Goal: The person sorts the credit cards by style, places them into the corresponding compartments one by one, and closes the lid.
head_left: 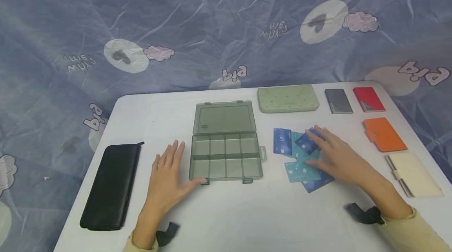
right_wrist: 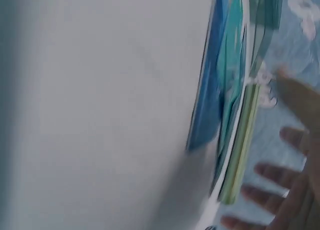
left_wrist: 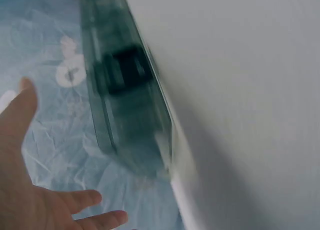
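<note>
A translucent green compartment box (head_left: 226, 156) lies with its lid raised back at the middle of the white table; its small sections hold nothing visible. My left hand (head_left: 167, 181) is spread at the box's left side, thumb by the front left latch; whether it touches cannot be told. In the left wrist view the box (left_wrist: 130, 125) appears blurred beyond that hand (left_wrist: 30, 190). Over a loose pile of blue and teal cards (head_left: 300, 171) my right hand (head_left: 340, 157) hovers with extended fingers. The cards (right_wrist: 210, 90) also show in the right wrist view, beside the hand (right_wrist: 295, 190).
A black zip wallet (head_left: 111, 187) lies at the left. Behind the cards is a green case (head_left: 287, 99). Along the right stand a grey card holder (head_left: 339, 101), a red one (head_left: 369, 99), an orange wallet (head_left: 385, 134) and a cream wallet (head_left: 416, 175).
</note>
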Tool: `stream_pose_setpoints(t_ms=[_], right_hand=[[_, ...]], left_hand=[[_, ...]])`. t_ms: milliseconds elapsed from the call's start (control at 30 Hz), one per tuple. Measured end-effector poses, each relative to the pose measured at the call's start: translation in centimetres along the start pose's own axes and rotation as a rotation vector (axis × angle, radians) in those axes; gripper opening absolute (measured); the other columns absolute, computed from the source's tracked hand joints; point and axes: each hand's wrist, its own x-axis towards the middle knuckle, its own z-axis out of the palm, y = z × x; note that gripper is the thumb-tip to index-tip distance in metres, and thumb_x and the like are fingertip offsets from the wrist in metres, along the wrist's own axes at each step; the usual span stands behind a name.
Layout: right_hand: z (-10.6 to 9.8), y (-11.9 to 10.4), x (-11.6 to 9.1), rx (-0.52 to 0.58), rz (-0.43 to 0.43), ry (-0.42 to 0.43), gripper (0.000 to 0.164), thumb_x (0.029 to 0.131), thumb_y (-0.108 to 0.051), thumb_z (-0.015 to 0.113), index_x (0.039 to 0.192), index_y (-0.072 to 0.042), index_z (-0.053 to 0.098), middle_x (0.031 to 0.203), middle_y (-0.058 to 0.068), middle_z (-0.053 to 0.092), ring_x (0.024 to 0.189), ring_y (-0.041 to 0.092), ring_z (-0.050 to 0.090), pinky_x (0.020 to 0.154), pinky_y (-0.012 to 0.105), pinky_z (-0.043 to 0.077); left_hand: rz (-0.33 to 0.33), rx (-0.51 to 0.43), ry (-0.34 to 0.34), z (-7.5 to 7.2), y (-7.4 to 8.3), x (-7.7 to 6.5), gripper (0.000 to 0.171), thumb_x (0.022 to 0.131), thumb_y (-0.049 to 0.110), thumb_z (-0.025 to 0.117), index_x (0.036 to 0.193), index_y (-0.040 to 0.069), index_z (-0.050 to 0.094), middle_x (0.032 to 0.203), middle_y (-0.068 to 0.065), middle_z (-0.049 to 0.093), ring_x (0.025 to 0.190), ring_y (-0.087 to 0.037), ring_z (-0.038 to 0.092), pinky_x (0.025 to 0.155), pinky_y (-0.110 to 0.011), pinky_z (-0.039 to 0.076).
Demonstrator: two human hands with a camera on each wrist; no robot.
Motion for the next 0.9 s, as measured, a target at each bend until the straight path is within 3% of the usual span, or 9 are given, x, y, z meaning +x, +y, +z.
stream_pose_setpoints(t_ms=[67,167,333,567,733,900], right_hand=[[0.1,1.2,0.8,0.057,-0.030,-0.040,0.085,0.073,-0.026,0.078,0.145,-0.023,0.033,0.147,0.014,0.032,0.131,0.039,0.032,0.098,0.060,0.034],[0.3,2.8,1.8,0.098,-0.053,-0.092,0.080,0.075,-0.013,0.076,0.143,-0.023,0.036,0.147,0.013,0.033,0.132,0.037,0.032,0.098,0.058,0.035],[0.3,4.6,2.9,0.149,-0.076,-0.127,0.076,0.072,-0.012,0.078,0.138,-0.024,0.045,0.149,0.012,0.031,0.134,0.038,0.029,0.100,0.059,0.032],[-0.1,5.1,3.8,0.206,-0.057,-0.176,0.061,0.070,-0.020,0.081,0.126,-0.021,0.057,0.144,0.016,0.035,0.133,0.041,0.027,0.099,0.064,0.028],[-0.1,5.0,4.2,0.202,-0.009,-0.182,0.053,0.069,-0.024,0.082,0.116,-0.019,0.059,0.137,0.013,0.038,0.129,0.038,0.031,0.101,0.060,0.030],[0.2,5.0,4.3,0.214,-0.013,-0.157,0.052,0.064,-0.026,0.085,0.107,-0.013,0.058,0.123,0.010,0.044,0.118,0.031,0.040,0.099,0.054,0.035]], left_hand=[[-0.014,-0.091,-0.029,0.4,0.2,0.0,0.111,0.063,0.077,0.062,0.148,0.016,0.023,0.149,-0.009,0.032,0.134,-0.033,0.033,0.104,-0.057,0.026],[-0.039,-0.200,-0.066,0.9,0.3,-0.1,0.114,0.063,0.074,0.066,0.149,0.015,0.020,0.149,-0.007,0.032,0.133,-0.029,0.034,0.102,-0.053,0.031],[-0.069,-0.316,-0.099,1.8,0.3,-0.1,0.113,0.062,0.067,0.072,0.149,0.016,0.020,0.149,-0.003,0.032,0.133,-0.025,0.035,0.101,-0.051,0.034],[-0.054,-0.351,-0.100,3.2,0.0,0.2,0.114,0.062,0.064,0.075,0.148,0.013,0.021,0.147,-0.005,0.035,0.131,-0.028,0.037,0.101,-0.052,0.029],[-0.037,-0.373,-0.097,3.7,-0.2,0.2,0.113,0.062,0.062,0.075,0.148,0.012,0.021,0.146,-0.007,0.036,0.130,-0.029,0.038,0.102,-0.051,0.027],[-0.025,-0.377,-0.091,3.8,-0.2,0.1,0.112,0.063,0.063,0.074,0.148,0.013,0.021,0.146,-0.008,0.036,0.130,-0.031,0.038,0.102,-0.052,0.026]])
